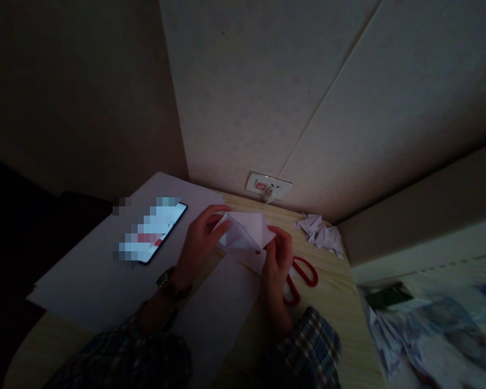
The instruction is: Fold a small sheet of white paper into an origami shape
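Note:
A folded piece of white paper [243,229] is held up between my two hands, its creased flaps partly spread. My left hand [204,235] pinches its left end, with the thumb on the near face. At the right end, my right hand [278,254] grips a pointed corner between thumb and fingers. Scissors with red handles [311,273] lie on the table beside my right hand; their blades are hidden. Under my hands are loose white sheets [222,302].
A lit phone [154,232] rests on a stack of white paper [93,270] at the left. Folded paper pieces [322,235] sit at the table's back right. A wall socket [269,185] holds a plug. Plastic bags and papers [449,329] lie beyond the table's right edge.

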`<action>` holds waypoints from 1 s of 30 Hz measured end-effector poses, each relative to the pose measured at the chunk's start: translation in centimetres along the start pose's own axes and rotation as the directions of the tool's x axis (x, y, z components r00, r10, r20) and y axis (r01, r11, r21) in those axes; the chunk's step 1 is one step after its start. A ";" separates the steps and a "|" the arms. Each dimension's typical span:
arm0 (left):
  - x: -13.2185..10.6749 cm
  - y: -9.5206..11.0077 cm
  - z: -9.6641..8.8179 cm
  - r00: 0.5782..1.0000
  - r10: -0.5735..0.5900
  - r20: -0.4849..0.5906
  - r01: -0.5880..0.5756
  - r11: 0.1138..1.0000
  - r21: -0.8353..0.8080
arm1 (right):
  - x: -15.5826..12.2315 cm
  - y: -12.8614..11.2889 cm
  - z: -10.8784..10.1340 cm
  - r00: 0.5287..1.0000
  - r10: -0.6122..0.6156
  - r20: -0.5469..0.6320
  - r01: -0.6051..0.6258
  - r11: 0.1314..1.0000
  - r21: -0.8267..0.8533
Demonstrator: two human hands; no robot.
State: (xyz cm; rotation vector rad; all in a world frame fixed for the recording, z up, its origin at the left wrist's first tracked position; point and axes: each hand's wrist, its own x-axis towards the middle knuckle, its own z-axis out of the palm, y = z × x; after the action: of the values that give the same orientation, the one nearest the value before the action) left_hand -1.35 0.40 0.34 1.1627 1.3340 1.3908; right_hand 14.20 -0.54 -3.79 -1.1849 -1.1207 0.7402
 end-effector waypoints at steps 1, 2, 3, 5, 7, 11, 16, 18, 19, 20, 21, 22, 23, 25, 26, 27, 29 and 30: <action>0.1 -0.1 0.0 1.000 -0.007 0.002 0.007 1.000 -0.001 | -0.1 -0.1 -0.1 1.000 0.001 -0.001 -0.001 1.000 -0.004; 0.1 -0.1 0.0 1.000 -0.011 0.003 0.011 1.000 -0.001 | -0.1 -0.3 -0.1 1.000 0.006 -0.002 -0.006 1.000 -0.008; 0.1 -0.2 -0.1 1.000 -0.015 0.004 0.015 1.000 -0.002 | -0.2 -0.4 -0.1 1.000 0.014 -0.003 -0.014 1.000 -0.014; 0.2 -0.3 -0.1 1.000 -0.021 -0.001 0.021 1.000 -0.006 | -0.2 -0.6 -0.2 1.000 0.028 -0.001 -0.028 0.999 -0.022; 0.2 -0.4 0.0 1.000 -0.021 -0.009 0.021 1.000 -0.012 | -0.2 -0.7 -0.1 0.999 0.034 0.008 -0.034 0.999 -0.014; 0.2 -0.2 0.0 0.999 -0.001 -0.053 0.000 1.000 -0.008 | -0.2 -0.4 0.1 0.991 0.090 0.100 -0.093 0.995 0.022; 0.4 -0.2 -0.1 0.995 0.036 -0.092 -0.032 0.999 0.039 | -0.3 0.0 0.5 0.970 0.141 0.198 -0.161 0.983 0.090; 0.4 -0.2 -0.2 0.993 0.053 -0.108 -0.045 0.996 0.078 | -0.4 -0.1 0.5 0.969 0.134 0.206 -0.155 0.984 0.092; 0.4 -0.2 -0.3 0.992 0.056 -0.113 -0.046 0.995 0.093 | -0.4 -0.1 0.5 0.971 0.125 0.205 -0.146 0.985 0.090; 0.4 -0.2 -0.3 0.992 0.055 -0.113 -0.043 0.994 0.101 | -0.4 -0.2 0.6 0.972 0.118 0.205 -0.138 0.987 0.087; 0.4 -0.2 -0.4 0.993 0.050 -0.109 -0.039 0.994 0.102 | -0.4 -0.2 0.6 0.972 0.113 0.204 -0.132 0.988 0.084; 0.4 -0.2 -0.4 0.993 0.043 -0.106 -0.033 0.994 0.100 | -0.4 -0.2 0.6 0.973 0.111 0.203 -0.130 0.988 0.081; 0.4 -0.2 -0.4 0.994 0.037 -0.106 -0.027 0.995 0.097 | -0.4 -0.3 0.6 0.973 0.114 0.202 -0.132 0.988 0.079; 0.4 -0.2 -0.4 0.994 0.033 -0.105 -0.023 0.996 0.091 | -0.3 -0.2 0.5 0.972 0.125 0.200 -0.142 0.987 0.074; 0.4 -0.1 -0.4 0.994 0.034 -0.100 -0.025 0.996 0.088 | -0.3 -0.2 0.4 0.972 0.129 0.196 -0.144 0.987 0.067; 0.4 -0.1 -0.4 0.995 0.035 -0.095 -0.027 0.996 0.084 | -0.3 -0.1 0.3 0.974 0.128 0.188 -0.141 0.988 0.056; 0.5 0.0 -0.3 0.997 0.027 -0.067 -0.022 0.997 0.075 | -0.2 0.0 0.1 0.979 0.120 0.165 -0.125 0.992 0.020; 0.5 0.0 -0.3 0.998 0.021 -0.054 -0.017 0.997 0.071 | -0.2 0.0 0.0 0.982 0.111 0.154 -0.112 0.994 -0.003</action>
State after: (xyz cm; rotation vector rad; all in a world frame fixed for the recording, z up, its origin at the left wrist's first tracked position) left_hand -1.71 0.80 0.34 1.1946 1.4237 1.4080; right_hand 14.12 -0.69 -3.87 -1.2095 -1.1855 0.9336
